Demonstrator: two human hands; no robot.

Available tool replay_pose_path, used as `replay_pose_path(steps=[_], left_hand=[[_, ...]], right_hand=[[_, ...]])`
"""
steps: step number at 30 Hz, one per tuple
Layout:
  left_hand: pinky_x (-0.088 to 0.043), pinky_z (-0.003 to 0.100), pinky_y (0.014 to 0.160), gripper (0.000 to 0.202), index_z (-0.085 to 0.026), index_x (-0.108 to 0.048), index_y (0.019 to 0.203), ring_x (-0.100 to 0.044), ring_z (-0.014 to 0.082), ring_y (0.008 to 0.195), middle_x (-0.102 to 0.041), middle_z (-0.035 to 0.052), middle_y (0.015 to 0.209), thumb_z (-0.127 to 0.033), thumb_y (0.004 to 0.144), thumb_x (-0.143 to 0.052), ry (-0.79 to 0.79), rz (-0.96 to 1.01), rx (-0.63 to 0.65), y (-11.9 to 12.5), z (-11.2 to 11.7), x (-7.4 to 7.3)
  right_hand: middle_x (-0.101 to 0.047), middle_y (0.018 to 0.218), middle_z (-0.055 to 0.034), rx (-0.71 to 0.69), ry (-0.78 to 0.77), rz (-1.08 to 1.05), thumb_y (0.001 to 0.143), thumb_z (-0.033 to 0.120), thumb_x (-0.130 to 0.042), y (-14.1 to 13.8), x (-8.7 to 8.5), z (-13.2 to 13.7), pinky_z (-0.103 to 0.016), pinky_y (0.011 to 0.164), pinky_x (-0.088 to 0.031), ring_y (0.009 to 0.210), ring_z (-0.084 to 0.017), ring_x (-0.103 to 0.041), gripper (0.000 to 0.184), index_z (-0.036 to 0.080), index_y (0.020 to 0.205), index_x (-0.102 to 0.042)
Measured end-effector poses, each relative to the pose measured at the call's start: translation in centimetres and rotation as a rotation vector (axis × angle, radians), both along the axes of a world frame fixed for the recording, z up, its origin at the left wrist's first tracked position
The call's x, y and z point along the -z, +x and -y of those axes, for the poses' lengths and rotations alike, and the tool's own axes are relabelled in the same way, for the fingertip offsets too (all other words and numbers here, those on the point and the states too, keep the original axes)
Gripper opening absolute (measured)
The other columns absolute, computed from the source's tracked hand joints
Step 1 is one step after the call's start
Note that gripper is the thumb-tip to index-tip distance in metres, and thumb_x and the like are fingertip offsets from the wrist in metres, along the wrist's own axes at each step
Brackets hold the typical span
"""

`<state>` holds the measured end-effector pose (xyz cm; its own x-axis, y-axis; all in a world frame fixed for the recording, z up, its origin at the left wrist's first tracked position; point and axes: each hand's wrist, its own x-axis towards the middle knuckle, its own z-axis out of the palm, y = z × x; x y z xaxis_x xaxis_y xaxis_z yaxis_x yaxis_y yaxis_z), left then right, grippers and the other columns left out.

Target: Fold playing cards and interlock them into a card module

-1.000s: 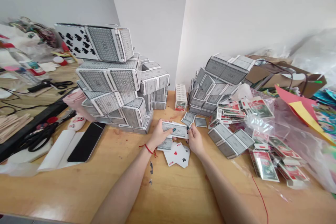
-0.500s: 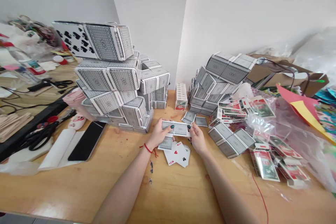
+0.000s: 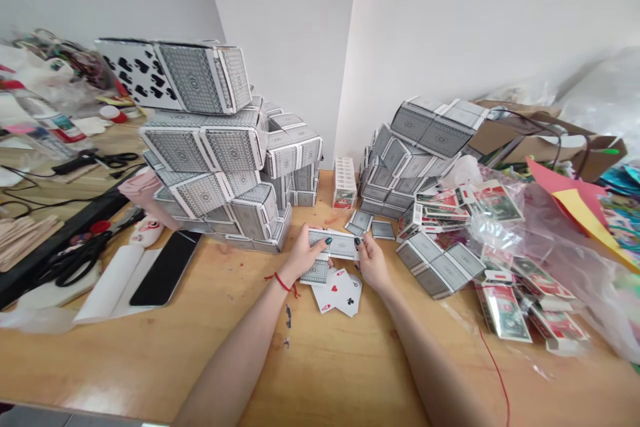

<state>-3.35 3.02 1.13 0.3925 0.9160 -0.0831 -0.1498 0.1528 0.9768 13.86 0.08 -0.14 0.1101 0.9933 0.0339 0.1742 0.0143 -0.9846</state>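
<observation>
Far left: pale wooden sticks (image 3: 27, 247), black scissors (image 3: 97, 248), then a black phone (image 3: 165, 270) overlapping white paper (image 3: 107, 283). Next, tall stack of card-covered blocks (image 3: 200, 140); top block shows spade pips on one face. My left hand (image 3: 303, 255) grasps the left end of the card strip (image 3: 343, 245), thumb on top. Strip runs between my hands over the table (image 3: 335, 377), patterned backs up. Another card back (image 3: 315, 272) pokes out below that hand; can't tell if it's joined on. Ace of hearts (image 3: 333, 289) and a club card (image 3: 351, 301) overlap face up, just nearer me. Behind the strip: a row of card packs (image 3: 345, 181). My right hand (image 3: 374, 265) pinches the strip's right end, thumb on top. Further right: second block stack (image 3: 433, 130), lower block (image 3: 440, 270) nearer me, red-and-green card boxes (image 3: 505, 312).
</observation>
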Motion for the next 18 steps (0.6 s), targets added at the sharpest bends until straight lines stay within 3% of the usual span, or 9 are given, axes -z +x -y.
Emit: replay_pose_path(steps=[8, 14, 18], left_hand=[[-0.049, 0.028, 0.043, 0.04, -0.022, -0.031, 0.097, -0.058, 0.0133, 0.045, -0.056, -0.0009, 0.078, -0.035, 0.071, -0.059, -0.035, 0.003, 0.057, 0.2, 0.6, -1.1], [-0.05, 0.028, 0.047, 0.041, -0.02, -0.036, 0.099, -0.06, 0.0131, 0.051, -0.056, 0.004, 0.09, -0.031, 0.069, -0.061, 0.02, -0.011, -0.059, 0.0, 0.3, -1.1], [-0.051, 0.028, 0.059, 0.053, -0.02, -0.035, 0.11, -0.062, 0.0153, 0.07, -0.054, 0.0077, 0.105, -0.024, 0.065, -0.064, 0.121, 0.093, -0.102, -0.4, 0.1, -0.9]], right_hand=[[-0.04, 0.046, 0.0059, -0.009, 0.037, 0.05, 0.08, 0.046, -0.041, -0.1, 0.4, 0.1, -0.02, 0.035, -0.029, 0.036, -0.009, -0.038, 0.027, 0.022, 0.068, -0.04], [-0.04, 0.036, 0.0081, -0.017, -0.018, -0.188, 0.08, 0.049, -0.041, 0.2, -0.3, 0.3, -0.017, 0.029, -0.021, 0.027, -0.007, -0.031, 0.03, 0.02, 0.072, -0.043], [-0.034, 0.031, 0.0109, -0.044, -0.042, -0.358, 0.078, 0.049, -0.047, 0.7, -0.4, 0.3, -0.015, 0.027, -0.016, 0.023, -0.004, -0.024, 0.03, 0.019, 0.075, -0.047]])
